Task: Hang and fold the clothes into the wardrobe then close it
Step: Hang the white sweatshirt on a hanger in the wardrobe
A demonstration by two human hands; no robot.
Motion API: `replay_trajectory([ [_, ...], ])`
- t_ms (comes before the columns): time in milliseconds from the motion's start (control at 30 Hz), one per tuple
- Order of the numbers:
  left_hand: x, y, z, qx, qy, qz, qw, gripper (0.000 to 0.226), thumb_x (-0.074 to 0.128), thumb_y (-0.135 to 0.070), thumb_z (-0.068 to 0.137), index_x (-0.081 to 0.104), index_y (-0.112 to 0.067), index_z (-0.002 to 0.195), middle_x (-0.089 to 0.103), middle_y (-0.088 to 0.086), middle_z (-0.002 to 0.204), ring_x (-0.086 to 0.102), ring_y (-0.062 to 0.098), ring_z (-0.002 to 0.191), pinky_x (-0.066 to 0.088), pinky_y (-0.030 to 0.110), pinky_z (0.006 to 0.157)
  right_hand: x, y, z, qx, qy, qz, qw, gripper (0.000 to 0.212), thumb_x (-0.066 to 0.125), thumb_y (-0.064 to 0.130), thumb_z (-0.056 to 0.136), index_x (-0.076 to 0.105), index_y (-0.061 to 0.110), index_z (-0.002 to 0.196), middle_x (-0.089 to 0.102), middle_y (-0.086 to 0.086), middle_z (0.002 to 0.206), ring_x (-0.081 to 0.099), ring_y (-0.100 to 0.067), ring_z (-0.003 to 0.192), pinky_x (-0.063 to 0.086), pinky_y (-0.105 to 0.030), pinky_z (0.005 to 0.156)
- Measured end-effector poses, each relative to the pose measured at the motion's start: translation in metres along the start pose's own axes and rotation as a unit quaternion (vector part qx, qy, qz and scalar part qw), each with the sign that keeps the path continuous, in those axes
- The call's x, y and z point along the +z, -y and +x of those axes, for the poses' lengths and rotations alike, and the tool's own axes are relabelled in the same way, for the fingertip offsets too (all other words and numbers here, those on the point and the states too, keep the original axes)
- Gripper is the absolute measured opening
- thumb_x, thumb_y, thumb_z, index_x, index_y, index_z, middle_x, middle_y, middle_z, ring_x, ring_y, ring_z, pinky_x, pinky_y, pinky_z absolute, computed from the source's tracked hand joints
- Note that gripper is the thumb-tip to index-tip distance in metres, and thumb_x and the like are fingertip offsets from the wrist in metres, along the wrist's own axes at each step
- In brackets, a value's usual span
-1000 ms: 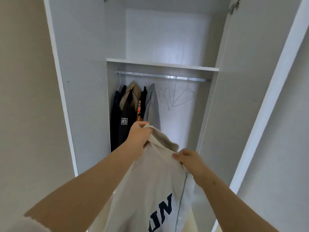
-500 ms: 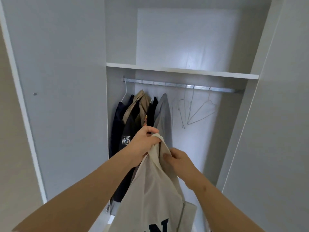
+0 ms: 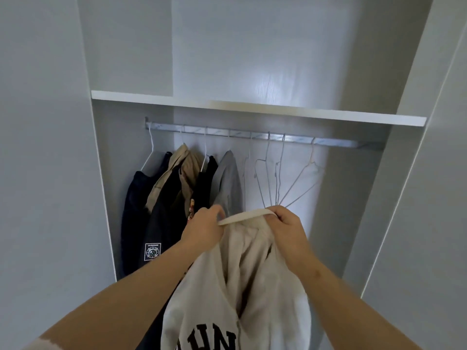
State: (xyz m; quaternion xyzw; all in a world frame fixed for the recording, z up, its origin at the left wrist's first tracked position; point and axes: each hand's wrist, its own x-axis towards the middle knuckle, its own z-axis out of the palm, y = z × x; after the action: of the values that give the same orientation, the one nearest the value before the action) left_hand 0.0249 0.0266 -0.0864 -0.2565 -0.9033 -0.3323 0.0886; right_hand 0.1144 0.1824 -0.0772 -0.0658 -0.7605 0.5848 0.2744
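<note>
Both hands, left hand (image 3: 204, 227) and right hand (image 3: 286, 227), pinched the cream sweatshirt (image 3: 242, 281) by its collar before the open wardrobe (image 3: 252, 112). Four garments (image 3: 182, 195) already hung; empty hangers (image 3: 280, 178) waited, doors unclosed.

Four garments (image 3: 227, 183) hang at the left of one rail (image 3: 341, 142) — navy, tan, black, grey. Right of them, four bare wire hangers (image 3: 269, 147). One shelf (image 3: 252, 108) above — one cream sweatshirt (image 3: 252, 286) nearest.
</note>
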Motion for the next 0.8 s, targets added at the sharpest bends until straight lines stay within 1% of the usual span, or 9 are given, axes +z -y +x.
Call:
replay_trajectory([
  [133,0.022,0.011,0.020,-0.082,0.110,0.048,0.989,0.014,0.044,-0.028,0.093,0.052,-0.017,0.097,0.051,-0.003,0.083,0.051,0.013,0.074,0.042,0.025,0.061,0.001,-0.013,0.026,0.001,0.004,0.026,1.000,0.019,0.048,0.009,0.088,0.062,0.012,0.075,0.057,0.008,0.065,0.050,0.004,0.055,0.042,-0.007,0.051],
  [233,0.042,0.018,0.034,-0.145,0.127,0.039,0.980,0.018,0.041,-0.024,0.093,0.050,-0.013,0.083,0.048,-0.002,0.074,0.047,0.011,0.063,0.039,0.023,0.054,-0.007,-0.023,0.049,0.018,0.000,0.057,0.998,0.025,0.048,0.008,0.089,0.064,0.019,0.073,0.059,0.009,0.067,0.054,0.003,0.059,0.044,-0.007,0.052],
  [300,0.053,0.023,0.042,-0.217,0.094,-0.056,0.970,0.022,0.041,-0.022,0.095,0.054,-0.007,0.084,0.053,0.004,0.075,0.053,0.017,0.065,0.040,0.023,0.051,-0.016,-0.026,0.066,0.044,-0.011,0.086,0.995,0.025,0.049,0.009,0.089,0.063,0.021,0.071,0.060,0.008,0.068,0.055,-0.004,0.063,0.046,-0.013,0.054],
  [400,0.054,0.026,0.058,-0.307,-0.052,-0.301,0.901,0.024,0.036,-0.014,0.099,0.055,-0.001,0.102,0.058,0.017,0.080,0.060,0.028,0.071,0.050,0.030,0.061,-0.033,-0.035,0.084,0.080,-0.031,0.111,0.990,0.024,0.050,0.009,0.089,0.059,0.020,0.070,0.058,0.004,0.066,0.052,-0.010,0.061,0.044,-0.020,0.054],
  [467,0.048,0.019,0.070,-0.268,-0.089,-0.305,0.910,0.023,0.035,-0.015,0.099,0.053,-0.010,0.086,0.056,0.016,0.084,0.058,0.025,0.075,0.052,0.023,0.066,-0.040,-0.042,0.091,0.085,-0.020,0.096,0.992,0.024,0.049,0.008,0.089,0.058,0.018,0.070,0.056,0.002,0.066,0.051,-0.012,0.061,0.043,-0.018,0.053],
  [500,0.049,0.012,0.073,-0.224,-0.073,-0.313,0.920,0.020,0.038,-0.016,0.099,0.052,-0.014,0.083,0.055,0.009,0.083,0.055,0.018,0.073,0.050,0.014,0.058,-0.039,-0.044,0.093,0.085,-0.006,0.092,0.992,0.024,0.048,0.007,0.089,0.058,0.017,0.069,0.056,0.002,0.066,0.051,-0.012,0.062,0.044,-0.017,0.053],
  [567,0.056,-0.007,0.074,-0.169,0.032,-0.293,0.941,0.003,0.052,-0.020,0.094,0.050,-0.019,0.096,0.054,-0.002,0.088,0.052,0.007,0.075,0.044,0.009,0.053,-0.032,-0.046,0.096,0.089,0.024,0.094,0.991,0.025,0.048,0.005,0.089,0.058,0.016,0.068,0.056,0.001,0.066,0.052,-0.012,0.062,0.045,-0.019,0.055],
  [667,0.081,-0.017,0.066,-0.119,0.189,-0.250,0.942,0.037,0.067,-0.025,0.084,0.043,-0.024,0.112,0.057,-0.007,0.102,0.057,0.006,0.092,0.048,0.016,0.069,-0.021,-0.042,0.099,0.092,0.048,0.096,0.990,0.025,0.046,0.003,0.088,0.057,0.015,0.069,0.053,0.000,0.065,0.051,-0.013,0.061,0.044,-0.023,0.056],
  [800,0.097,-0.025,0.064,-0.034,0.077,-0.215,0.973,0.037,0.072,-0.023,0.077,0.042,-0.028,0.098,0.054,-0.010,0.095,0.058,0.001,0.083,0.050,0.018,0.072,-0.019,-0.036,0.107,0.092,0.057,0.089,0.990,0.022,0.047,0.007,0.090,0.058,0.017,0.074,0.054,0.001,0.066,0.053,-0.009,0.059,0.045,-0.019,0.050],
])
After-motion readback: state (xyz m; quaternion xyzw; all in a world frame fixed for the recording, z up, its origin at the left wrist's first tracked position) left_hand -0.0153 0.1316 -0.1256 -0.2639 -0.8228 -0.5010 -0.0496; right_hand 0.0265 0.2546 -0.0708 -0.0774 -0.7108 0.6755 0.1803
